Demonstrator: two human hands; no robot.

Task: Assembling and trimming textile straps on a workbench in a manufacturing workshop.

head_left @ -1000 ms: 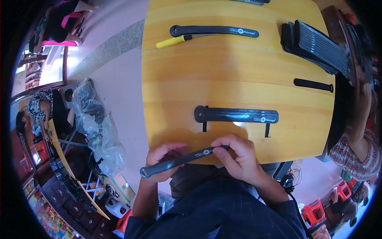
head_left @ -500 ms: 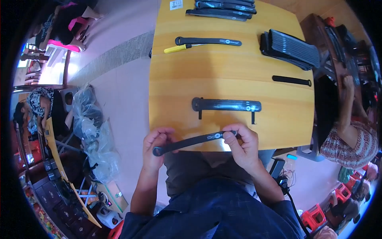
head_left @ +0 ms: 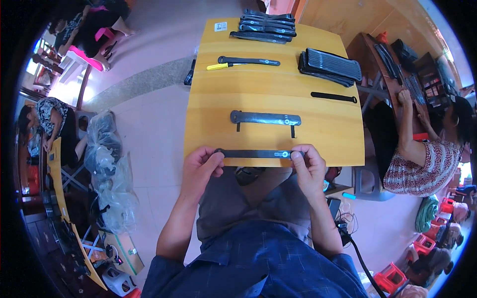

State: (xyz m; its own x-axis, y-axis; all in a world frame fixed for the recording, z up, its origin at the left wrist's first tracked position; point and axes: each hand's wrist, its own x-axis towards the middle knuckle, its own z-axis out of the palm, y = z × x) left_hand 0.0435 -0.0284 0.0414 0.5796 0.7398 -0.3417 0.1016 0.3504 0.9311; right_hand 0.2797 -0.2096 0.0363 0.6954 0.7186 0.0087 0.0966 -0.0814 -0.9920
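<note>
A black strap [head_left: 256, 154] with a pale print near one end is stretched level between my hands, over the table's near edge. My left hand [head_left: 204, 166] pinches its looped end. The printed end is gripped between thumb and fingers of my right hand [head_left: 309, 164]. Just beyond lies a neat stack of similar straps [head_left: 268, 118], with two thin black strips [head_left: 293, 131] showing from beneath it. Farther back, a yellow-handled tool [head_left: 218, 66] rests partly under a single strap [head_left: 251, 61]. Another plain black strap [head_left: 333, 97] lies at the right.
Bundled straps [head_left: 263, 27] and a thick strap pile [head_left: 332, 66] occupy the far part of the wooden table [head_left: 208, 99]. A person in a patterned top [head_left: 422, 169] works at a bench on the right. Plastic-wrapped bags [head_left: 112, 169] stand on the floor at left.
My left hand has risen and now pinches the strap's looped end. The strap has gone from slanted to level. The whole view has shifted slightly.
</note>
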